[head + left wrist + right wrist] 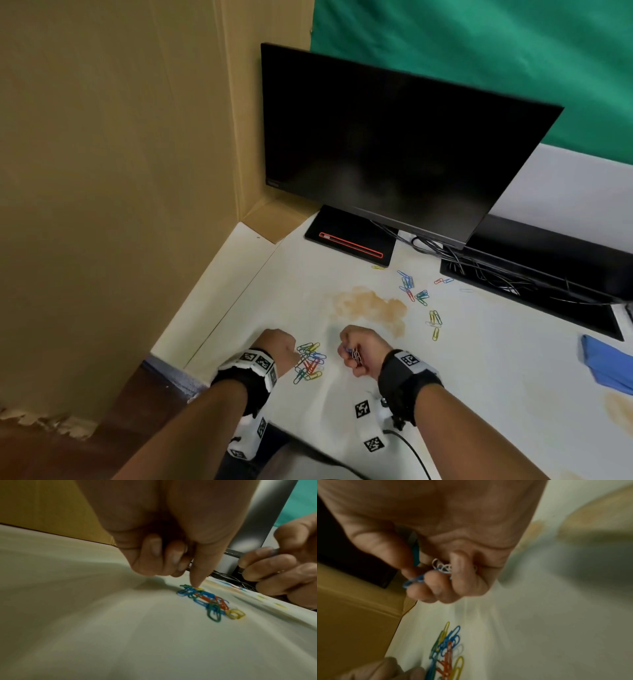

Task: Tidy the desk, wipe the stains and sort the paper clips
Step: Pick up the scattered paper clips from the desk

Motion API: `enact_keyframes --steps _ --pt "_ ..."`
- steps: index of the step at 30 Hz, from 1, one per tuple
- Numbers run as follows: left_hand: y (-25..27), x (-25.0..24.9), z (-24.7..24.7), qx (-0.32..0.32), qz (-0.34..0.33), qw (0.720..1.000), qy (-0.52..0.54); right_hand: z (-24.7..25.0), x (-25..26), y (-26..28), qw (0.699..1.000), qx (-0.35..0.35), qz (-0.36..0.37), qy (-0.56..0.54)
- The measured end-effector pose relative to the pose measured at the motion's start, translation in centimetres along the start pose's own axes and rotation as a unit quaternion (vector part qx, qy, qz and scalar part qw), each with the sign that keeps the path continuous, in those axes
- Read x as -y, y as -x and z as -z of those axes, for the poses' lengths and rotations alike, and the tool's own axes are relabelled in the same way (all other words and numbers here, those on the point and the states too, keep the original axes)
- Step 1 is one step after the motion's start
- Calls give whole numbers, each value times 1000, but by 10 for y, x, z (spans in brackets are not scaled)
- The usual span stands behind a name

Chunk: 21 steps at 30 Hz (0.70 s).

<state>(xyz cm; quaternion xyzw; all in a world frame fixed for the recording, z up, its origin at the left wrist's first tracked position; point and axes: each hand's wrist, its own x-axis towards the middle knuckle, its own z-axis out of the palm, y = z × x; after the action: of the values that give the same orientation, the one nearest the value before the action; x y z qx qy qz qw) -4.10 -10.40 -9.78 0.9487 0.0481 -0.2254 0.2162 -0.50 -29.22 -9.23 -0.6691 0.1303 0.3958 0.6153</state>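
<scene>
A pile of coloured paper clips [310,364] [209,601] [448,649] lies on the white desk [479,377] between my hands. My left hand [294,353] [197,584] has its fingers curled in, and its thumb and forefinger come to a point pinching a clip at the pile's edge. To the right, my right hand [349,353] [436,572] is raised a little off the desk and grips a small bunch of white and blue clips [441,566]. More clips [412,287] lie scattered farther back, with yellow ones [435,323]. A brown stain [371,306] spreads behind the hands.
A black monitor [394,144] and its base [349,240] stand at the back with a tangle of cables [479,267]. A cardboard wall [120,171] closes the left side. A blue cloth [606,366] lies at the right edge, near another stain [620,407].
</scene>
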Motion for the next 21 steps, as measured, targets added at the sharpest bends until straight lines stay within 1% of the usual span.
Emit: enact_keyframes --steps 1,2,3,4,5,7,8,10,11,12,13,16,17,18,19,20,21 --pt "0 1 0 0 -2 1000 -3 -1 0 -2 998 -10 13 66" --pt "0 3 -1 -4 -5 1000 4 -2 0 -5 986 -21 28 160" --pt "0 5 -3 -9 -4 1000 21 -5 -1 -9 963 -36 48 263" --pt "0 7 -4 -13 0 999 38 -8 -4 -14 933 -54 74 348" --pt "1 7 -5 -15 5 999 52 -11 -6 -17 904 -72 93 411" --pt "1 7 -5 -16 12 998 62 -19 -9 -19 862 -92 113 485" --pt "2 6 -4 -17 12 998 63 -22 -10 -19 836 -91 118 528" --pt "1 6 -6 -14 17 999 48 -27 -14 -20 772 -70 120 620" --pt "1 5 -6 -12 16 999 31 -29 -15 -19 746 -57 121 652" --pt "2 3 -5 -10 11 1000 13 -31 -17 -19 727 -48 122 674" --pt "2 0 -5 -4 13 1000 3 -31 -19 -19 714 -43 123 688" --pt "1 -1 -7 -2 13 1000 0 -33 -19 -17 703 -37 124 699" --pt "-1 -1 -8 -6 14 1000 6 -31 -17 -16 707 -39 122 695" --pt "-1 2 -8 -8 16 1000 11 -30 -16 -16 718 -39 119 684" --pt "-1 3 -8 -10 19 1000 19 -28 -15 -16 739 -38 111 663" --pt "-2 4 -8 -14 23 999 32 -25 -13 -14 769 -37 99 630" --pt "-4 6 -7 -17 27 998 51 -21 -12 -13 809 -35 85 581"
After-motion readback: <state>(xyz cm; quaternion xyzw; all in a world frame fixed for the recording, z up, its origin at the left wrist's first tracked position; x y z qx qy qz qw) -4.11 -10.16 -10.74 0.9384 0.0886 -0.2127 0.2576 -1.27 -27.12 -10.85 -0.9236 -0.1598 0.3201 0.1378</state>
